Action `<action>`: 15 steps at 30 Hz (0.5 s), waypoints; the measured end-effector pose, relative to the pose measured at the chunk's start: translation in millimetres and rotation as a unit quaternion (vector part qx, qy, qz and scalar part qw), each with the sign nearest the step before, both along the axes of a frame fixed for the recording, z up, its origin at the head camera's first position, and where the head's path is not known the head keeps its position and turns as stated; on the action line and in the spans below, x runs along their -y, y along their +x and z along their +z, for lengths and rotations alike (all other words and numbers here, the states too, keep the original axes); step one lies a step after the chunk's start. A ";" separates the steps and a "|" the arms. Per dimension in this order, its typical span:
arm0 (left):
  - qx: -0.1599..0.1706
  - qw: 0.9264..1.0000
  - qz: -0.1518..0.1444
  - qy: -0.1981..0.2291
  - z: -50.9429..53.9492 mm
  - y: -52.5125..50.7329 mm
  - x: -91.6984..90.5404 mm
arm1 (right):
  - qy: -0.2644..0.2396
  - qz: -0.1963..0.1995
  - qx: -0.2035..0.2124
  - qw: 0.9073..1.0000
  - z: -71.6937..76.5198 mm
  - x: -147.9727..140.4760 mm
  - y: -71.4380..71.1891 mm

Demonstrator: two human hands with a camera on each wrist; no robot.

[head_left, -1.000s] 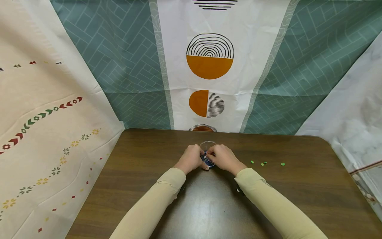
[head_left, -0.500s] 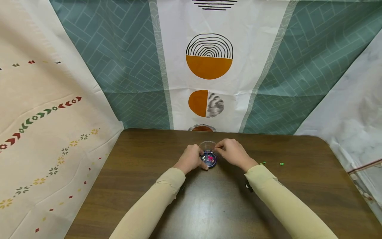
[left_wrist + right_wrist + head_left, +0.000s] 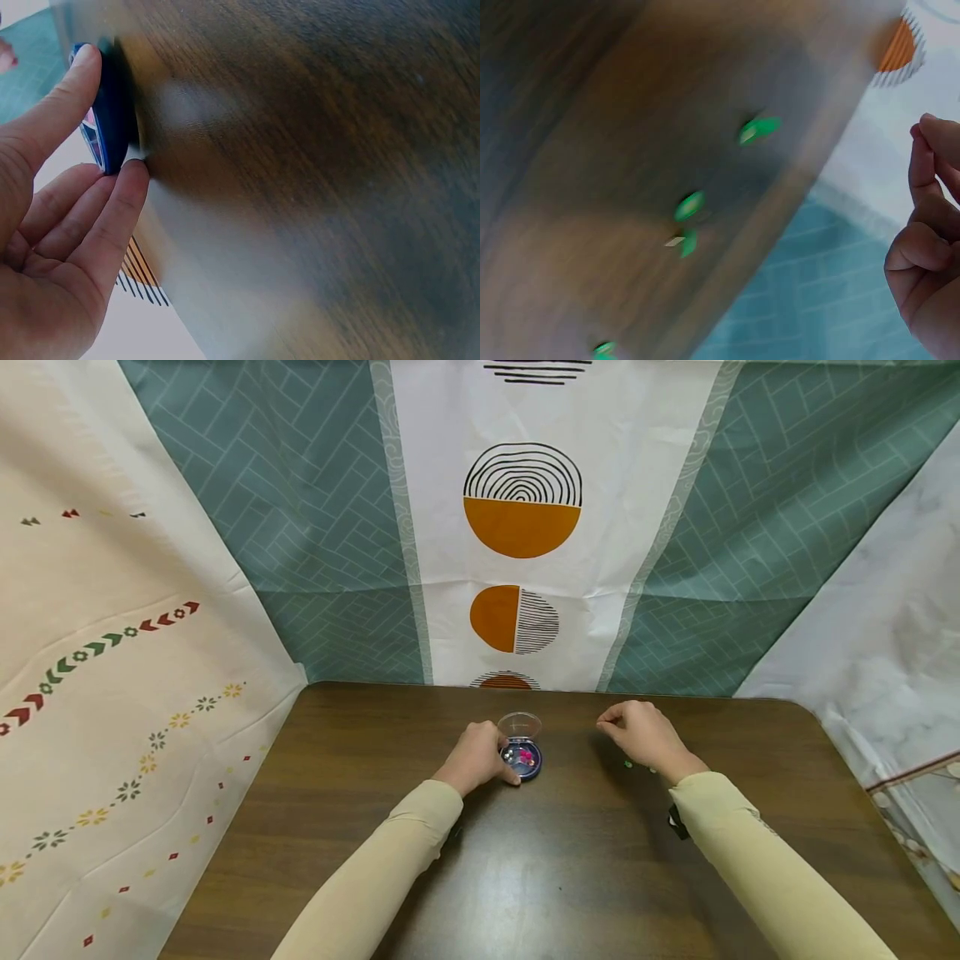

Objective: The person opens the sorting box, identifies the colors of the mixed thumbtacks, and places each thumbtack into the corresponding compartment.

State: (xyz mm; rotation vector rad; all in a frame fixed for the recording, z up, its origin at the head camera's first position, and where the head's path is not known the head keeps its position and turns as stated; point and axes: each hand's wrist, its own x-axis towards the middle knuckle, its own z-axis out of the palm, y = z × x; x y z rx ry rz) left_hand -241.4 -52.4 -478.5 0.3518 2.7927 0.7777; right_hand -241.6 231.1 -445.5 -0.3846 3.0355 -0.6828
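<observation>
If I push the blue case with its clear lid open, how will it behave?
The blue case, low and wide, should slide sooner than tip. Its thin-looking clear lid, open at the far side, may swing or flex. The pink pieces inside, uncovered, could spill if tilted.

A brown wood-grain table [image 3: 322, 793] among hanging printed cloths.
Behind the table hangs a teal-and-white cloth [image 3: 442, 543], its white middle band bearing orange-and-black circles, its teal sides pale brick-like lines. Left of the table, a cream cloth [image 3: 150, 693] carries red, green and yellow motifs; right of the table is a whitish marbled cloth [image 3: 892, 635]. Light glares [image 3: 517, 893] on the table's near middle.
</observation>
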 end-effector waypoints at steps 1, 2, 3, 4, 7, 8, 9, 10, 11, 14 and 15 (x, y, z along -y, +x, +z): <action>0.000 1.000 -0.001 -0.001 0.2 0.1 0.0 | 0.005 -0.002 0.001 1.000 -2.7 -5.5 0.3; 0.001 1.000 -0.002 -0.001 0.4 0.3 -0.2 | 0.009 -0.005 0.004 1.000 -4.9 -10.6 1.0; 0.003 1.000 -0.003 -0.001 0.8 0.7 -0.2 | 0.014 -0.007 0.006 1.000 -7.1 -15.6 1.6; 0.005 1.000 -0.002 0.000 1.2 1.0 -0.4 | 0.016 -0.008 0.009 1.000 -8.9 -20.5 2.4; 0.010 1.000 -0.001 0.002 2.0 1.3 -0.6 | 0.028 -0.012 0.018 0.999 -12.9 -32.3 5.2; 0.010 1.000 0.000 0.002 2.2 1.2 -0.5 | 0.031 -0.012 0.021 0.999 -13.7 -35.5 5.9; 0.009 1.000 0.001 0.002 2.1 1.0 -0.3 | 0.033 -0.013 0.023 0.999 -14.3 -38.4 6.5; 0.008 1.000 0.001 0.001 1.9 0.8 -0.3 | 0.036 -0.016 0.024 0.999 -15.0 -41.1 7.1; 0.007 1.000 0.001 0.000 1.6 0.5 -0.2 | 0.040 -0.019 0.024 0.999 -15.7 -43.5 7.5; 0.001 1.000 -0.001 0.000 0.5 0.0 -0.1 | 0.049 -0.030 0.024 0.998 -18.7 -49.5 8.1; 0.000 1.000 -0.002 0.000 0.1 0.1 -0.1 | 0.051 -0.034 0.026 0.998 -19.8 -51.0 8.4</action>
